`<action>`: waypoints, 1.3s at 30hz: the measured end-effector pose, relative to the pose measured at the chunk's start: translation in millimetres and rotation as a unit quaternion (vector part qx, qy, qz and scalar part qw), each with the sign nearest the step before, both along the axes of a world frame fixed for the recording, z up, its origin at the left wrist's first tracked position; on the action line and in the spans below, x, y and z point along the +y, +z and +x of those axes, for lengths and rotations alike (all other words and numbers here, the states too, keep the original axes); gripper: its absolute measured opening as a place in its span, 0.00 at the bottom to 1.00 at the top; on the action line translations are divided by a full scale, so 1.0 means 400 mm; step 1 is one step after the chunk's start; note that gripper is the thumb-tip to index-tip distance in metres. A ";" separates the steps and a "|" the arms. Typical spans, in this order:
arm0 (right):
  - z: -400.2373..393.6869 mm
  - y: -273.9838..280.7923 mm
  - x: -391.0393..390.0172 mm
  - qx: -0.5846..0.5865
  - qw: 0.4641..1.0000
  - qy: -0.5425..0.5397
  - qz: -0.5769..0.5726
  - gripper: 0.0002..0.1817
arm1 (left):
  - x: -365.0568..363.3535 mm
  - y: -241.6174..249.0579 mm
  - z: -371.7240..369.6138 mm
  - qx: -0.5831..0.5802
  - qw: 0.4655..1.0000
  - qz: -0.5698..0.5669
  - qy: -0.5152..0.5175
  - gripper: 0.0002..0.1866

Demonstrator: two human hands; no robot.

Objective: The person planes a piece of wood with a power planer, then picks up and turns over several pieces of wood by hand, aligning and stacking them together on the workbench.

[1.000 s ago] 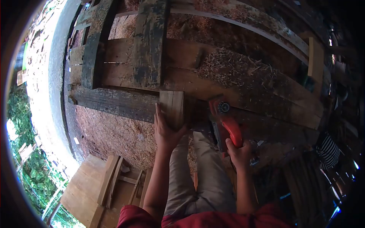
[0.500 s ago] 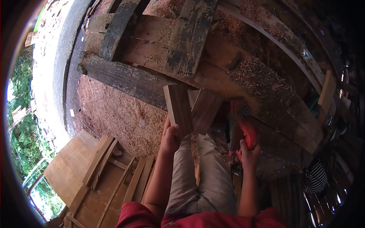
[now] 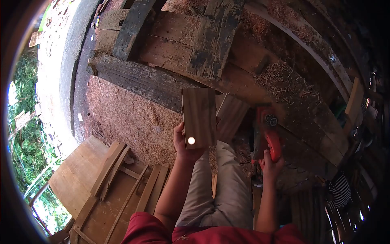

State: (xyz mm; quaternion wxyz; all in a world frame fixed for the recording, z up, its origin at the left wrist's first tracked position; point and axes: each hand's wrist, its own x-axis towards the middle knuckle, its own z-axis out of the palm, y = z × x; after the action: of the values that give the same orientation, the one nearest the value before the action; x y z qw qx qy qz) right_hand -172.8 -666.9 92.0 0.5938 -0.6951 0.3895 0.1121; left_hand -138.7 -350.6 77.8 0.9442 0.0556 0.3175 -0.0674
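Note:
My left hand (image 3: 185, 144) grips the lower end of a brown wooden block (image 3: 199, 116), its broad grained face turned up and a bright round spot of light near its bottom. Just right of it, a second wooden block (image 3: 233, 115) leans at the edge of the workbench (image 3: 248, 87). My right hand (image 3: 271, 164) is wrapped around the red handle of a power tool (image 3: 274, 144), which rests beside that second block. The underside of the tool is dark and hard to make out.
Dark weathered planks (image 3: 142, 77) lie across the bench, with wood shavings (image 3: 280, 83) on it. Sawdust (image 3: 130, 118) covers the ground. A wooden frame (image 3: 122, 203) and a plywood sheet (image 3: 79, 175) are at lower left. A striped cloth (image 3: 339, 190) hangs at right.
The block in my left hand has turned, so its broad face shows in place of its narrow edge. The whole view has shifted slightly, while my right hand stays on the tool.

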 end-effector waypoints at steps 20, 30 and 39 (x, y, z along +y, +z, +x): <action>0.055 0.001 0.000 -0.022 0.983 0.086 -0.160 0.29 | 0.018 -0.001 0.067 0.010 0.992 0.114 -0.059 0.42; 0.130 0.111 0.151 -0.294 0.878 0.212 -0.312 0.31 | 0.103 -0.010 0.063 0.054 0.631 0.735 -0.241 0.43; 0.128 -0.036 0.369 -0.160 0.898 0.295 -0.285 0.30 | 0.140 -0.087 0.031 0.055 0.333 0.909 -0.245 0.52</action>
State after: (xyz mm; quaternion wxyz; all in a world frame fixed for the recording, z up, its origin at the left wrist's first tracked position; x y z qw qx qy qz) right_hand -121.7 -519.3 77.4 0.3646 -0.9260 0.0815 0.0534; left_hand -126.3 -294.8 42.9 0.2297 0.9508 0.2052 0.0321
